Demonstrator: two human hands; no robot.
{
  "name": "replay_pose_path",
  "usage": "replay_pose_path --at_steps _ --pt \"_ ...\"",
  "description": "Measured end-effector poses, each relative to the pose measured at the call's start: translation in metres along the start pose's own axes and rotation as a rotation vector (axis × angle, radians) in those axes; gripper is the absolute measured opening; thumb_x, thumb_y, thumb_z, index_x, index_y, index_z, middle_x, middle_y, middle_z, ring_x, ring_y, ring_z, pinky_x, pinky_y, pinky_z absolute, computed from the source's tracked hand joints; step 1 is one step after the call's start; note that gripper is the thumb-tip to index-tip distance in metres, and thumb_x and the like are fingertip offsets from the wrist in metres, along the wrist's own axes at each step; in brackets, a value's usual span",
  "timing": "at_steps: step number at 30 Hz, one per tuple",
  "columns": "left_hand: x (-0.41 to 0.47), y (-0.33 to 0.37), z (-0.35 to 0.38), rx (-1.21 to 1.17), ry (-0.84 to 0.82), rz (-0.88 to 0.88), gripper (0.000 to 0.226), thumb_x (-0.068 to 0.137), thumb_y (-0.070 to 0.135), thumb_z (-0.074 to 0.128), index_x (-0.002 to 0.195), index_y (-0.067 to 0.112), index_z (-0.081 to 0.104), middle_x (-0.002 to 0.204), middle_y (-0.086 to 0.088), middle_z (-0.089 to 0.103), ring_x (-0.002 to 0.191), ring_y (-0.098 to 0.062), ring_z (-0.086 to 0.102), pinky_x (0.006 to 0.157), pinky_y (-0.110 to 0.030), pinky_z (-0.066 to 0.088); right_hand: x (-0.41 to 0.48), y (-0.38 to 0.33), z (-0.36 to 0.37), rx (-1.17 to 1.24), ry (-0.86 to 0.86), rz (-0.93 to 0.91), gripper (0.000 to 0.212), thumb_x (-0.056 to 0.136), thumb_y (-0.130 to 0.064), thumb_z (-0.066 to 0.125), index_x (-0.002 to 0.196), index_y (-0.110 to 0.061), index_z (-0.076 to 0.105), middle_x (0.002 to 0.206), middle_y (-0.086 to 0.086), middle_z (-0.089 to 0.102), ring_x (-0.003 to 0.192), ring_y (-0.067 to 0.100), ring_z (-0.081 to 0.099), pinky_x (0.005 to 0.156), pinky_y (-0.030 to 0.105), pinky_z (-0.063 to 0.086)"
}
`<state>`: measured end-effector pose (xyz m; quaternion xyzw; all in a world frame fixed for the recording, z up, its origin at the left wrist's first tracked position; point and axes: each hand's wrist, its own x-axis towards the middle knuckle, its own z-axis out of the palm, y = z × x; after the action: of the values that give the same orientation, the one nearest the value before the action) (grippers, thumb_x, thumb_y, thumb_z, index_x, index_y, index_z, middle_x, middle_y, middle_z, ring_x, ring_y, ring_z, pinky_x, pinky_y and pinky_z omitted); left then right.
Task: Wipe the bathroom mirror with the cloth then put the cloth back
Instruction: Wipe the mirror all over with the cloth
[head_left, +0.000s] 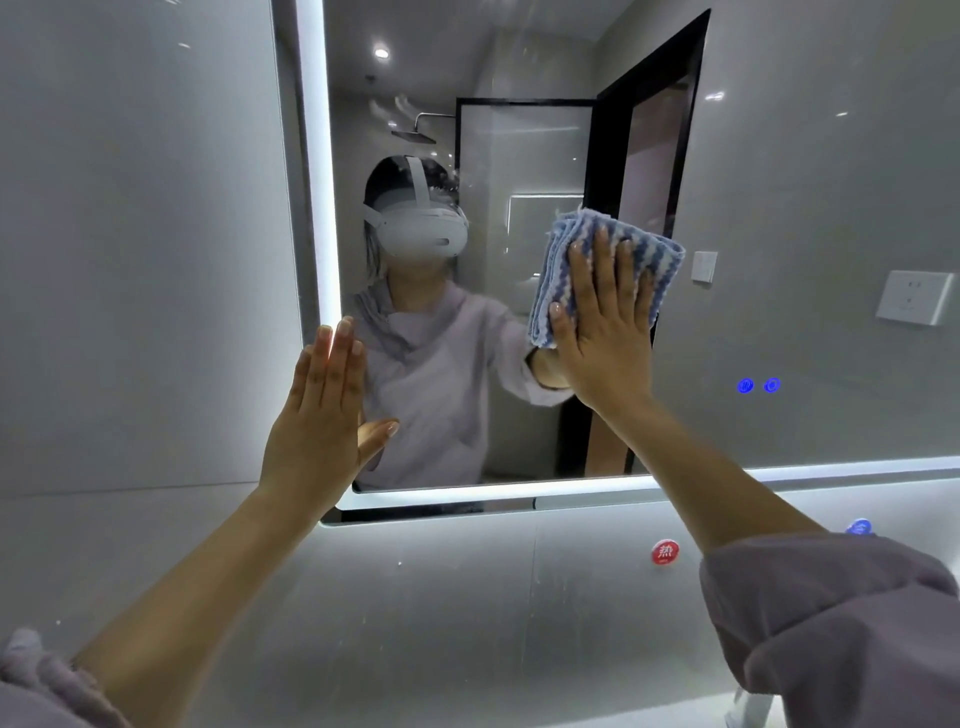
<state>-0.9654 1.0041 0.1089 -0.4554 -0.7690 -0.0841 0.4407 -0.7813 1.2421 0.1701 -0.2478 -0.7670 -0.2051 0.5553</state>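
The cloth (605, 260), blue-and-white striped and folded into a thick pad, lies flat against the mirror (519, 156) glass, right of centre and about mid-height. The right hand (605, 332) covers its lower part, palm pressed on, fingers (626, 270) spread and extended rather than curled; the cloth is held by pressure against the glass, not pinched. Judgement: spreading the hand loads the whole pad evenly for a wiping stroke.

The left hand (324, 410) rests open on the mirror's lit left edge (322, 156), fingers straight and together, holding nothing. Judgement: it serves as a brace while the person leans in.

Faint smears show on the upper glass, so wiping appears unfinished. Where the cloth belongs is not visible.

Markings: a red round sticker (665, 552) below the mirror bears the character 熱. A blue sticker (860, 526) to its right is partly hidden by the arm and unreadable. Two blue lit touch icons (758, 385) on the glass are too small to read.
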Motion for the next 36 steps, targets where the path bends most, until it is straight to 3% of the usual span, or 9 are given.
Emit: replay_pose_path --at_steps 3,8,12,18,22,36 --pt "0.0 0.0 0.0 0.001 0.013 0.008 0.09 0.087 0.062 0.016 0.147 -0.005 0.01 0.156 -0.024 0.004 0.145 -0.04 0.005 0.118 -0.046 0.017 -0.022 0.001 0.002 0.018 -0.01 -0.003 0.06 0.102 -0.043 0.019 0.154 -0.015 0.008 0.161 0.013 0.009 0.148 0.021 -0.005 0.121 0.041 -0.008" --pt "-0.001 0.0 0.0 0.007 0.042 0.023 0.089 0.088 0.06 0.019 0.146 -0.007 0.015 0.155 -0.025 0.008 0.144 -0.041 0.009 0.118 -0.046 0.019 -0.076 0.009 0.011 0.046 -0.098 -0.007 0.062 0.102 -0.042 0.022 0.153 -0.021 -0.007 0.161 0.007 -0.005 0.149 0.026 -0.007 0.121 0.046 -0.006" --pt "0.0 -0.001 0.001 -0.003 0.049 0.028 0.089 0.09 0.063 0.01 0.147 -0.006 0.013 0.156 -0.024 0.006 0.144 -0.04 0.009 0.117 -0.047 0.019 -0.119 0.017 0.017 0.048 -0.172 -0.025 0.059 0.103 -0.045 0.012 0.154 -0.022 -0.006 0.162 0.004 -0.008 0.149 0.026 -0.006 0.121 0.046 -0.005" --pt "0.001 -0.002 0.008 0.012 0.072 0.038 0.089 0.091 0.063 0.01 0.147 -0.007 0.011 0.156 -0.025 0.005 0.144 -0.042 0.008 0.117 -0.048 0.019 -0.16 0.022 0.026 0.04 -0.171 -0.055 0.059 0.103 -0.039 0.017 0.155 -0.016 -0.001 0.162 0.007 -0.008 0.15 0.027 -0.004 0.121 0.047 -0.002" --pt "0.001 -0.003 0.01 0.035 0.105 0.046 0.09 0.09 0.061 0.021 0.148 -0.006 0.005 0.156 -0.024 0.003 0.145 -0.041 0.007 0.118 -0.048 0.019 -0.176 0.023 0.027 0.061 -0.18 -0.05 0.058 0.103 -0.038 0.016 0.155 -0.017 -0.001 0.163 0.005 -0.007 0.15 0.025 -0.004 0.121 0.044 -0.003" --pt "0.001 -0.003 0.013 0.055 0.104 0.054 0.092 0.089 0.06 0.026 0.147 -0.006 0.002 0.156 -0.025 0.001 0.145 -0.041 0.004 0.119 -0.048 0.015 -0.178 0.026 0.022 0.105 -0.247 -0.03 0.058 0.103 -0.043 0.013 0.154 -0.023 -0.008 0.162 0.0 -0.012 0.149 0.024 -0.002 0.12 0.047 0.003"
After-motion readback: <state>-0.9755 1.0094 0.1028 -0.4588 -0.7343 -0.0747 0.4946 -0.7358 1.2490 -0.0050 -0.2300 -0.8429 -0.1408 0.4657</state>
